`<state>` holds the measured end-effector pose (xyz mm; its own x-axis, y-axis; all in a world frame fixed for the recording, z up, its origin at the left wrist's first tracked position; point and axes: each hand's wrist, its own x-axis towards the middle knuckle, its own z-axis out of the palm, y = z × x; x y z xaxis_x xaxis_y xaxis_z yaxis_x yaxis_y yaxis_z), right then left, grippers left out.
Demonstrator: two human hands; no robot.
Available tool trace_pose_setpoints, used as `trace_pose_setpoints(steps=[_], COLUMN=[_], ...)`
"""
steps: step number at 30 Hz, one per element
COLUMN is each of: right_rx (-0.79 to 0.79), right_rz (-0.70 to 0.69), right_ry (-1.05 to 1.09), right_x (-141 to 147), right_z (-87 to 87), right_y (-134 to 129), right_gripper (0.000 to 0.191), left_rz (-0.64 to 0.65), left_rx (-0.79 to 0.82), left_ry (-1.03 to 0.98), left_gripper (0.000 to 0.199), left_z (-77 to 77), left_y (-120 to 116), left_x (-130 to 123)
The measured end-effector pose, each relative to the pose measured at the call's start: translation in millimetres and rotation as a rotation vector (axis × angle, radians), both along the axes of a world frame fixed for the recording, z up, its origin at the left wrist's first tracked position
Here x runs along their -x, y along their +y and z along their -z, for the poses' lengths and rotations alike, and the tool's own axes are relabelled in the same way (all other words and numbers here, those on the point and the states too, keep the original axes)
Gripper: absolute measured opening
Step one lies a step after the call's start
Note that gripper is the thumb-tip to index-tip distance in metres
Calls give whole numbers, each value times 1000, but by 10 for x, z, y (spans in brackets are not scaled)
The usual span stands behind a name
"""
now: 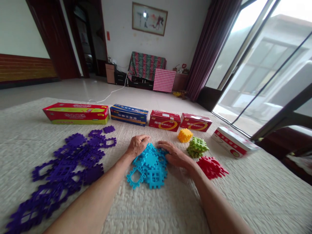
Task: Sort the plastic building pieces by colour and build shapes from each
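Note:
A heap of light blue interlocking plastic tiles [151,161] with toothed edges lies on the quilted cover between my hands. Some tiles are solid, others are open frames or window grids. My left hand [138,145] is at the heap's far left edge, its fingers curled in; whatever they hold is hidden. On the right side, my right hand [174,154] touches the heap, fingers stretched out and palm down. To the left spreads a long pile of purple tiles [62,169]. Beyond my right hand are yellow tiles [185,135], a stack of green tiles [198,146] and red tiles [211,167].
Along the far side stand a red and yellow-green box [76,113], a blue box [129,115] and two red boxes [164,121] [196,122]. A white and red box [232,141] sits at the right. Beyond the cover's edge is a tiled floor [80,89].

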<state>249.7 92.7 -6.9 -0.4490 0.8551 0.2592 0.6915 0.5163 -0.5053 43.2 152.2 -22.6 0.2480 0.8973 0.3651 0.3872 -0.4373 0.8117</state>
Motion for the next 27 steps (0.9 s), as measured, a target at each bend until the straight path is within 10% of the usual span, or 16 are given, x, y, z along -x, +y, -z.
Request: trace_pose_setpoints(steps=[10, 20, 27], right_rx=[-160, -36, -176], right_rz=[337, 165, 396], right_ry=[34, 14, 3], right_x=[36, -32, 9], right_z=[176, 13, 130], right_y=[116, 62, 104], right_gripper=[49, 47, 26], left_rz=[2, -1, 3], left_rx=[10, -4, 5], left_ry=[6, -2, -5], left_gripper=[34, 34, 33], left_z=[17, 64, 70], left_y=[28, 59, 67], left_x=[3, 4, 6])
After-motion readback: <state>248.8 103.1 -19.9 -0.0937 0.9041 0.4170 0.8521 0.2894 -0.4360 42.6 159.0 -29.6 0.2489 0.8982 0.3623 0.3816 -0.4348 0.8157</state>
